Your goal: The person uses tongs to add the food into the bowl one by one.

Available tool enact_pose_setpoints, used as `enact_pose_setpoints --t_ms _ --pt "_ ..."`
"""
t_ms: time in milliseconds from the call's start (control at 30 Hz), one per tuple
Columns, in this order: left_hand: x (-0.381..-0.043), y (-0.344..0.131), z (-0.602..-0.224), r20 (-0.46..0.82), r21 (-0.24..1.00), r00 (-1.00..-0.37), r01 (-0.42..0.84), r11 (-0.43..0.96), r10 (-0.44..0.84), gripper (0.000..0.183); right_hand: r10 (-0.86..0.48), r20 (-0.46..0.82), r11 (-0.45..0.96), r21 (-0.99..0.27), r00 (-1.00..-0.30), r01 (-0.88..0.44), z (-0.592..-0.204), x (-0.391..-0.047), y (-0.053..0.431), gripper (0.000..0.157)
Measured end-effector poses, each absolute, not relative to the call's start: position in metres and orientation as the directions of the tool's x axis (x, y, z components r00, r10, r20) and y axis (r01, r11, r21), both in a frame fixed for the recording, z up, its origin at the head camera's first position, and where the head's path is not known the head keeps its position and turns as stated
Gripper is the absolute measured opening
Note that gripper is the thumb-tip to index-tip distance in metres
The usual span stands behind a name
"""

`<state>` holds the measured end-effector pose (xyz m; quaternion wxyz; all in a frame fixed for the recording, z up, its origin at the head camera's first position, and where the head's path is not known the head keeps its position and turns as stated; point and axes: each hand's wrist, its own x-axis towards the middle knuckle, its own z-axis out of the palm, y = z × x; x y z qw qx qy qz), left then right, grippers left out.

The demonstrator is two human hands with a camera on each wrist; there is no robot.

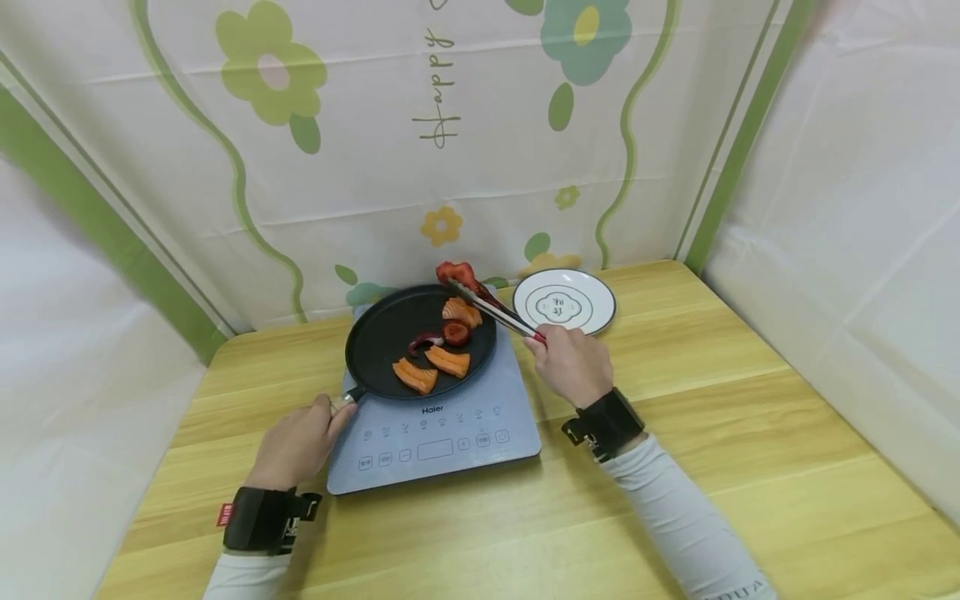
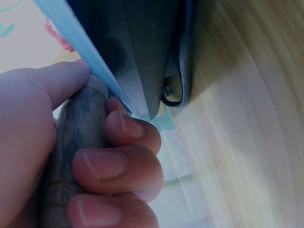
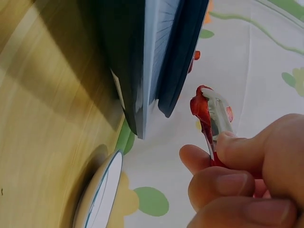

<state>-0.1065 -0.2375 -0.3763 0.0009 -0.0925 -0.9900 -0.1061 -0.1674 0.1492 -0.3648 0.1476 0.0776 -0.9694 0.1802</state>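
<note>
My left hand (image 1: pixel 296 442) grips the wooden handle (image 2: pixel 80 123) of a black frying pan (image 1: pixel 375 342), fingers curled round it. The pan sits on an induction cooktop (image 1: pixel 431 462). In my right hand (image 1: pixel 573 364) is a pair of metal tongs (image 1: pixel 501 312) with red on the grip. Their tips pinch a glossy red piece of food (image 1: pixel 456 272) over the pan's far right rim; its kind I cannot tell. Inside the pan lie orange salmon slices (image 1: pixel 447 361), a red tomato piece (image 1: pixel 455 333) and a curled dark red tentacle (image 1: pixel 424 340).
A white plate (image 1: pixel 600 307) with a dark rim stands right of the pan, behind my right hand. The wooden table (image 1: pixel 675 417) bears everything. A flowered cloth (image 1: pixel 360 167) hangs at the back, with white cloth walls at both sides.
</note>
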Motion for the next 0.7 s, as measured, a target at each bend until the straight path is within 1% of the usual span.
enact_pose_setpoints --t_ms 233,467,700 --pt "-0.107 -0.238 -0.377 0.025 0.208 -0.983 0.183 0.961 0.182 0.051 -0.093 0.291 0.918 -0.346 -0.952 -0.196 -0.362 -0.166 0.144 0.030" --pt "-0.106 -0.237 -0.377 0.027 0.208 -0.982 0.187 0.960 0.185 0.051 -0.094 0.274 0.926 -0.328 -0.957 -0.185 -0.362 -0.166 0.140 0.031" --pt "-0.105 -0.237 -0.376 0.024 0.215 -0.983 0.184 0.959 0.183 0.050 -0.109 0.292 0.925 -0.321 -0.950 -0.205 -0.361 -0.166 0.135 0.030"
